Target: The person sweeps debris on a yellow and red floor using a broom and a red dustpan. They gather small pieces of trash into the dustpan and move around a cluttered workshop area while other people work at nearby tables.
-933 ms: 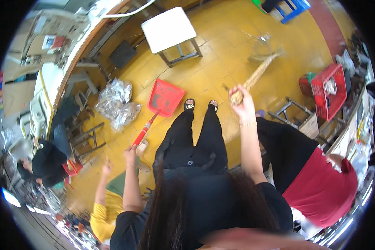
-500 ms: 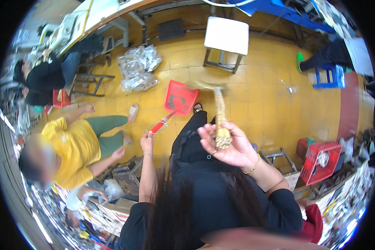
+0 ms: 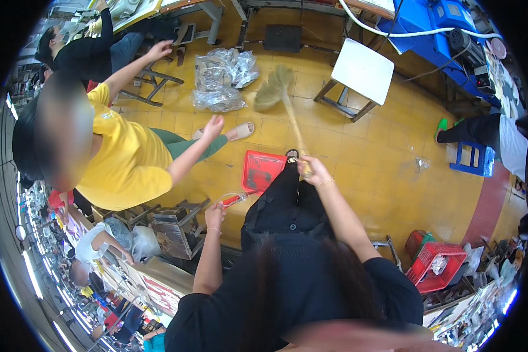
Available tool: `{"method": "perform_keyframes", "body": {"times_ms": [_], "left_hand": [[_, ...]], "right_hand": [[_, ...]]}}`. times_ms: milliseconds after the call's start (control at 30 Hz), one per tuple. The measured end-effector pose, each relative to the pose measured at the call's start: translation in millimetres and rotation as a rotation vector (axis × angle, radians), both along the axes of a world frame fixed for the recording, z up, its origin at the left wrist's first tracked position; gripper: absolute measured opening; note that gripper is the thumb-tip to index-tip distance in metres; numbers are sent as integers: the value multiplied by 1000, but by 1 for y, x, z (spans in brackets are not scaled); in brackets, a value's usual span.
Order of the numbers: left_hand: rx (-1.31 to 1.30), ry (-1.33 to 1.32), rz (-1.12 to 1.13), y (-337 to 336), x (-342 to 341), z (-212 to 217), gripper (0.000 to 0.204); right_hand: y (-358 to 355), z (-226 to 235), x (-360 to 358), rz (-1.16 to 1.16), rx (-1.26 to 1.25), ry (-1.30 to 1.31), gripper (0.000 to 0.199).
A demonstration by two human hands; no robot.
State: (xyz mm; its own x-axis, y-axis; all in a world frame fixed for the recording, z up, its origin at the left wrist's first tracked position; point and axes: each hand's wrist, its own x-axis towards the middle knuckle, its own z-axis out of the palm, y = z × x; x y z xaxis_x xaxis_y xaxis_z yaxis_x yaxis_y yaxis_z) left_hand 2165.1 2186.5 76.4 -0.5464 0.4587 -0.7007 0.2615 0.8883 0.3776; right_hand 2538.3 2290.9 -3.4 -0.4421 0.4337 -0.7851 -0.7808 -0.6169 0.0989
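Observation:
My right hand (image 3: 315, 171) is closed round the handle end of a straw broom (image 3: 293, 117). The broom slants away from me, and its spread bristles are over the floor near a heap of clear plastic bags (image 3: 224, 76). My left hand (image 3: 215, 215) is wrapped round the red handle of a red dustpan (image 3: 262, 171). The pan lies close beside my foot (image 3: 291, 155), left of my legs. A grey patch of dirt or wear shows on its inside.
A person in a yellow shirt (image 3: 132, 155) stands close on my left, arms stretched out. Ahead right is a white-topped stool (image 3: 362, 71); a blue stool (image 3: 473, 159) stands farther right. A red crate (image 3: 437, 267) is at the lower right. A plastic scrap (image 3: 421, 163) lies on the yellow floor.
My right hand has gone from open fingers under the broom handle to a closed grip, and the bristles have swung out toward the bags. The person in yellow has come nearer, arms raised.

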Motion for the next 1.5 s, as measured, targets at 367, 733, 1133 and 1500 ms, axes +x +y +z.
{"method": "perform_keyframes", "body": {"times_ms": [367,733,1133,1500], "left_hand": [[-322,-200,12,33,-33,11,20],[-536,-300,-88,59,-71,-11,24],[-498,-79,-85,86,-4,-9,25],[-511,77,-56,38,107,36,16]], "right_hand": [[-224,90,209,374,-313,-937,11],[-179,155,165,390,-396,-1405,24],[-121,171,224,-122,-190,-751,16],[-105,111,371,189,-315,-926,14]]}}
